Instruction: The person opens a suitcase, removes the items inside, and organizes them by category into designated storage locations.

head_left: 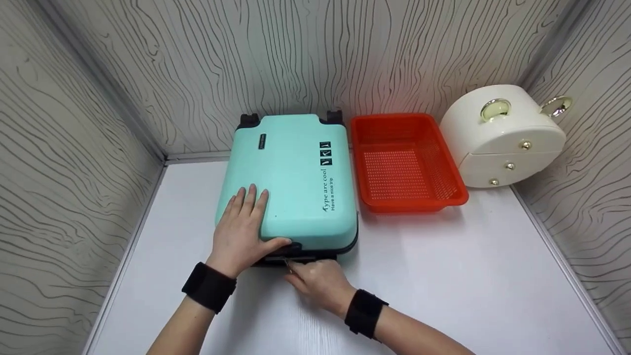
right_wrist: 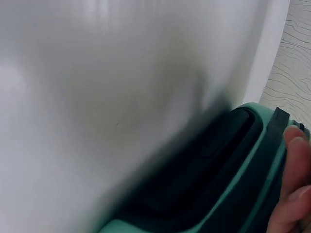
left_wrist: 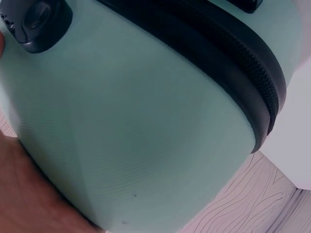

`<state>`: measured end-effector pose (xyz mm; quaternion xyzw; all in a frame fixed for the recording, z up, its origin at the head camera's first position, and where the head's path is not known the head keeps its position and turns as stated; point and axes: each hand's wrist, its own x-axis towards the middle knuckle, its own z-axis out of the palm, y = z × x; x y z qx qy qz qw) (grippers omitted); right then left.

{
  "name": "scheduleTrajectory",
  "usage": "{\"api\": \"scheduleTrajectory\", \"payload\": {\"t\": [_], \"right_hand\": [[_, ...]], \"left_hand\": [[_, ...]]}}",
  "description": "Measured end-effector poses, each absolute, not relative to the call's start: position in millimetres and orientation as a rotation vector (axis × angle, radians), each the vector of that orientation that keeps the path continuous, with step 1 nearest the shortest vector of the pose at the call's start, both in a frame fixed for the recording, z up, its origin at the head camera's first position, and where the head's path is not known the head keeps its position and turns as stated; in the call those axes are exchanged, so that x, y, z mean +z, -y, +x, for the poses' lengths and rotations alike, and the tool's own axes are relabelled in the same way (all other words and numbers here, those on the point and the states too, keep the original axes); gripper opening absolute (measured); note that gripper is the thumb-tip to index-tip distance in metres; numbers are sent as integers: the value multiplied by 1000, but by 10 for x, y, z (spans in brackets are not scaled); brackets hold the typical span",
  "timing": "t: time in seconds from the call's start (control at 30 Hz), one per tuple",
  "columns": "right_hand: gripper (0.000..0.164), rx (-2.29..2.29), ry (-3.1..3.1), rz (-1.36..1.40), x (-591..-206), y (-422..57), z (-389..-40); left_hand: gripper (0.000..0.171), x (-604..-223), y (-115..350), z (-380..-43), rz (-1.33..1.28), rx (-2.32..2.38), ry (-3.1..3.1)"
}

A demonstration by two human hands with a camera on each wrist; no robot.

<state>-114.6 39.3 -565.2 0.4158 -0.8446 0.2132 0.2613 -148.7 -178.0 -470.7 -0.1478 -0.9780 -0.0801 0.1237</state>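
Note:
A mint-green hard-shell suitcase (head_left: 291,182) lies flat on the white table, its wheels toward the back wall. My left hand (head_left: 239,234) rests on the lid's near left part, fingers straight, with the thumb reaching the black lock (head_left: 294,248) on the near edge. At that same edge my right hand (head_left: 320,283) pinches a small zipper pull (head_left: 287,263), largely hidden by the fingers. Up close in the left wrist view, the black zipper (left_wrist: 243,58) curves round a corner of the shell. Fingers (right_wrist: 297,160) of the right hand touch the suitcase's side in the right wrist view.
Right of the suitcase stands a red plastic basket (head_left: 362,172) with a perforated bottom. Beyond it, a round cream case (head_left: 503,133) with gold knobs and ring handles sits in the back right corner. Wood-patterned walls (head_left: 305,54) enclose the table on three sides.

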Motion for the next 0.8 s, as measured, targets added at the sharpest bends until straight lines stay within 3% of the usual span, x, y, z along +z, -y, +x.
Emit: {"api": "scheduleTrajectory", "payload": {"t": [0.23,0.43,0.5,0.8], "right_hand": [[39,728,1956,1214,-5185,-888,-1264],[100,573,2337,1120,-5024,-1167,-1683],[111,510,2449,1123,-5049,-1196,-1774],[107,523,2490,1105,-5086,-1185,-1873]], "left_hand": [[123,-4724,1769,-1460,-421,-243,2845],[123,-4736,1786,-1458,-399,-245,2855],[122,-4748,1783,-1453,-398,-242,2861],[105,-4806,1761,-1338,-431,-270,2777]]}}
